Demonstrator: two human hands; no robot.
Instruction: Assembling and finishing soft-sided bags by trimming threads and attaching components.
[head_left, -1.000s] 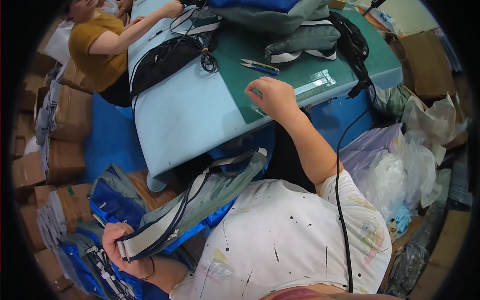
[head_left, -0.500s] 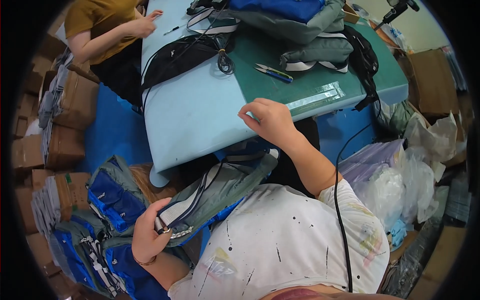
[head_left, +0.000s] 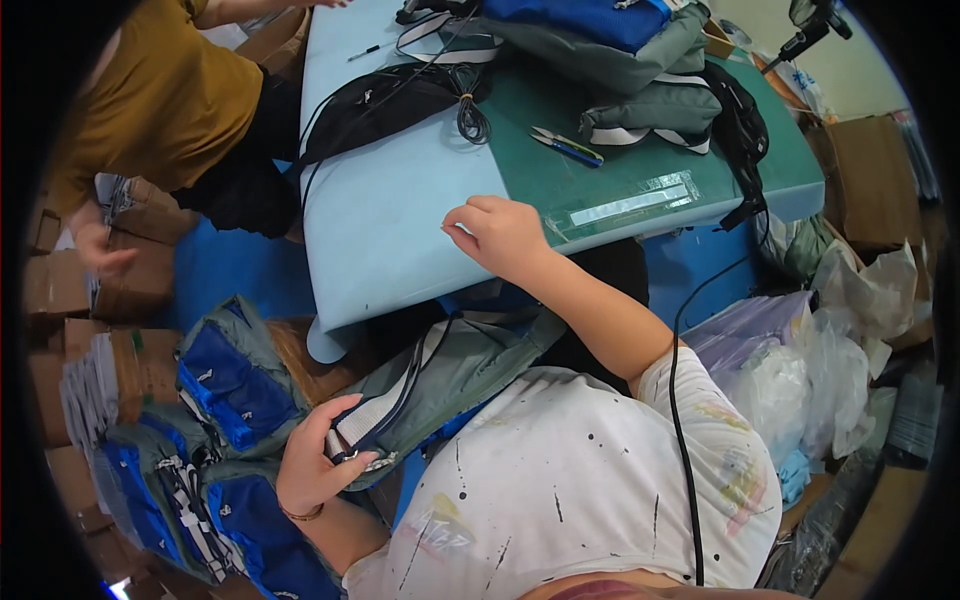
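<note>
My left hand (head_left: 318,462) grips the near end of a grey-green bag (head_left: 470,370) by its white webbing strap (head_left: 375,412). The bag lies slantwise across my lap, its far end under my right forearm, with a bit of blue showing along its lower edge. Above the near edge of the table, my right hand (head_left: 497,238) is raised with thumb and fingers drawn together. Whatever it may hold is too small or hidden to make out. Thread snips (head_left: 567,147) with blue and green handles lie beyond it on the table.
Grey-green and blue bags (head_left: 600,45) and black bags (head_left: 385,110) lie on the table (head_left: 400,230). More blue-grey bags (head_left: 240,390) are heaped at my left. Cartons (head_left: 140,270) stand behind them, plastic bags (head_left: 780,380) at right. A person (head_left: 180,110) leans at the far left.
My right hand has moved left over the table edge. My left hand keeps its hold on the bag. The other person has leaned left, lowering one hand toward the cartons. The view has shifted slightly.
</note>
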